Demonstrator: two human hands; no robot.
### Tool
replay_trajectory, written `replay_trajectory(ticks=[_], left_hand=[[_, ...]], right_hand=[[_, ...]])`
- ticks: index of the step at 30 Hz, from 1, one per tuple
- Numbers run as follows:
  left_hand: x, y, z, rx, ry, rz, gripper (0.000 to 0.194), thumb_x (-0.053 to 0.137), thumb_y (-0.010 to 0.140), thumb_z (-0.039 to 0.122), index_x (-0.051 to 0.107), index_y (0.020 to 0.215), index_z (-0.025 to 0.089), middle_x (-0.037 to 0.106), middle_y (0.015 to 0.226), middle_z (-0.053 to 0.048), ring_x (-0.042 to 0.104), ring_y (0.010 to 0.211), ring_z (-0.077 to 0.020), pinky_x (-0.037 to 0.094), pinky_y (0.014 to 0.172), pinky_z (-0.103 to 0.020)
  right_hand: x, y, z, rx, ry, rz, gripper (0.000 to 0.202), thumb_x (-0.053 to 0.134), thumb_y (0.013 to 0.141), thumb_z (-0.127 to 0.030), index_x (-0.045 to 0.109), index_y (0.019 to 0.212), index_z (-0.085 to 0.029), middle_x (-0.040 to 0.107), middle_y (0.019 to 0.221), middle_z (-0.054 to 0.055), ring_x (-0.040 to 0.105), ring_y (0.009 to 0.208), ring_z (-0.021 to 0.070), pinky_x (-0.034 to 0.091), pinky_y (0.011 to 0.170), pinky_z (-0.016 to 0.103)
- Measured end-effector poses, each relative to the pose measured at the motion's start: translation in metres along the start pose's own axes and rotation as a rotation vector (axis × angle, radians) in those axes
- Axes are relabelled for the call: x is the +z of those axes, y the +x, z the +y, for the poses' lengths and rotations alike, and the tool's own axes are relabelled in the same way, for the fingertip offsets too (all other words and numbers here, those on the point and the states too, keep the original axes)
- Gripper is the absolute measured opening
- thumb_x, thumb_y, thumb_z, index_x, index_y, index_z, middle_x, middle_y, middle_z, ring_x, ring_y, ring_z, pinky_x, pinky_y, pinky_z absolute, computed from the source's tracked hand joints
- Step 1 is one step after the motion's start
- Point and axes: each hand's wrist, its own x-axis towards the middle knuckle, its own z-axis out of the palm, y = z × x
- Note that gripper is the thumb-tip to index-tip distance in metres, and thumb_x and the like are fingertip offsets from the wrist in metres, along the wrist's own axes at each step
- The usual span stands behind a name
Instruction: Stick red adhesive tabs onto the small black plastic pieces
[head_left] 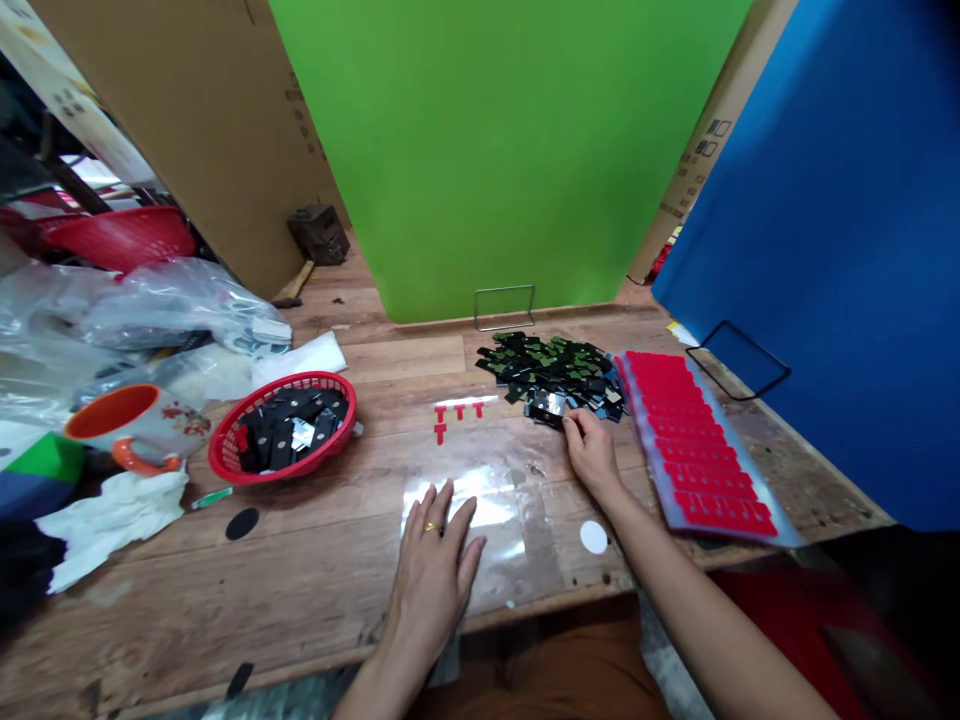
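Observation:
My left hand point(439, 560) lies with fingers spread on a clear plastic sheet point(495, 570) near the table's front edge; a ring is on one finger. My right hand point(590, 450) pinches a small shiny black plate point(546, 408) at the near edge of a heap of flat black pieces point(551, 365). Several red T-shaped pieces point(459, 411) sit on the sheet's far part, most of them in a row. Right of my right hand lies a translucent sheet point(667, 490) covered with rows of red pieces point(694, 430).
At left stand a red basket point(349, 425) of black pieces and an orange-lined mug point(161, 425), with white tissue point(124, 515) and plastic bags point(150, 310) around them. A green panel point(510, 150) rises behind, a blue panel point(832, 270) at right. A white disc point(593, 537) lies near the front edge.

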Motion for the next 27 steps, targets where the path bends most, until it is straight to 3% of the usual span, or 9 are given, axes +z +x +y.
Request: replay_trajectory(ticks=[27], left_hand=[[-0.0007, 0.0006, 0.0010, -0.005, -0.013, 0.007, 0.037, 0.054, 0.083, 0.029, 0.055, 0.119, 0.021, 0.045, 0.134, -0.014, 0.036, 0.127, -0.0351, 0.035, 0.100, -0.056]], right_hand=[[0.0039, -0.0011, 0.0059, -0.034, -0.065, -0.006, 0.018, 0.040, 0.085, -0.025, 0.054, 0.076, -0.019, 0.057, 0.080, 0.007, 0.053, 0.077, 0.0207, 0.041, 0.072, 0.030]])
